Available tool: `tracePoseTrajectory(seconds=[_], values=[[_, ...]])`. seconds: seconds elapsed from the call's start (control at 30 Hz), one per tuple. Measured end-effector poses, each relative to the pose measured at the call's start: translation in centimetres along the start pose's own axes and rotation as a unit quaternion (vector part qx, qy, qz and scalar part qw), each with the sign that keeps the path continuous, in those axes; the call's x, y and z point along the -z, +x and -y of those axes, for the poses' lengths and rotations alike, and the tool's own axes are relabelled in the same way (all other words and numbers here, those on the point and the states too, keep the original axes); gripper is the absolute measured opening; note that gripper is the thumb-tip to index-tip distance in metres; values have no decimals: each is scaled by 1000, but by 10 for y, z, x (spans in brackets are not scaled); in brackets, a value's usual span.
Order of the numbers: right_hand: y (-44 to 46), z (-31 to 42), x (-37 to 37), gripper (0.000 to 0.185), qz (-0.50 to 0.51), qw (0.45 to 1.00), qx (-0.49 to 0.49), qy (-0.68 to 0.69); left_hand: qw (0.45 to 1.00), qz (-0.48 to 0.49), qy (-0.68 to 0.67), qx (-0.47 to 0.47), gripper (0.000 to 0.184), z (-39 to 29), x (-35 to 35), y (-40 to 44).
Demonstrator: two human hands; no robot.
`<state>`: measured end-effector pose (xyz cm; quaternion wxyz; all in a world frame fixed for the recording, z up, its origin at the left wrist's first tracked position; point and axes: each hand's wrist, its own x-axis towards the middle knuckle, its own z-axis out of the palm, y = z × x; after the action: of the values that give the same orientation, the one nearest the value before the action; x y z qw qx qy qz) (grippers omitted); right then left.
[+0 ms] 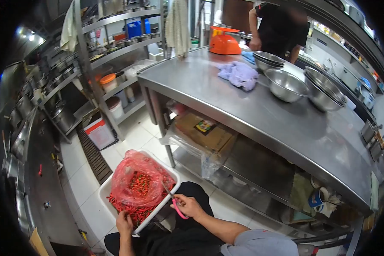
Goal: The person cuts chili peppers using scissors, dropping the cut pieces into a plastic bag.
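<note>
Below me a white plastic tub (178,177) holds many small red chili peppers (147,212). In it lies a translucent red plastic bag (128,164), its mouth open over cut pieces of chili (140,182). My right hand (189,206) grips pink-handled scissors (180,210), their blades pointing over the tub's right side. At the near left edge, my left hand (124,223) touches the whole chilies with its fingers drawn together. What its fingertips hold is too small to make out.
A steel table (260,113) stands ahead, bearing an orange scale (224,42), a purple cloth (239,74) and metal bowls (287,85). A person in black (277,27) is behind it. Steel shelves (115,53) and a red-and-white container (99,132) are at left.
</note>
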<state>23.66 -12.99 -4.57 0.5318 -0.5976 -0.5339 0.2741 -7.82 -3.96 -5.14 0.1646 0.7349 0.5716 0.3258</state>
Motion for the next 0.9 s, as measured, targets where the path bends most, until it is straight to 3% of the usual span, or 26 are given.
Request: tracePoseTrajectory(seconds=[0.07, 0.4, 0.47, 0.6, 0.7, 0.9], values=[[-2, 3, 4, 43, 3, 1000, -3, 1, 999, -2, 3, -40, 12, 7, -3, 0], [-10, 18, 36, 42, -8, 999, -11, 53, 1000, 3, 1, -9, 11, 17, -9, 2], [-6, 22, 39, 44, 13, 979, -119, 167, 1000, 8, -7, -2, 11, 21, -9, -3], [52, 51, 50, 45, 66, 995, -11, 72, 1000, 12, 9, 23, 10, 5, -3, 0], [87, 51, 40, 46, 53, 996, 12, 69, 1000, 11, 22, 1, 10, -4, -1, 2], [84, 19, 20, 46, 51, 995, -49, 74, 998, 4, 48, -26, 11, 4, -3, -1]])
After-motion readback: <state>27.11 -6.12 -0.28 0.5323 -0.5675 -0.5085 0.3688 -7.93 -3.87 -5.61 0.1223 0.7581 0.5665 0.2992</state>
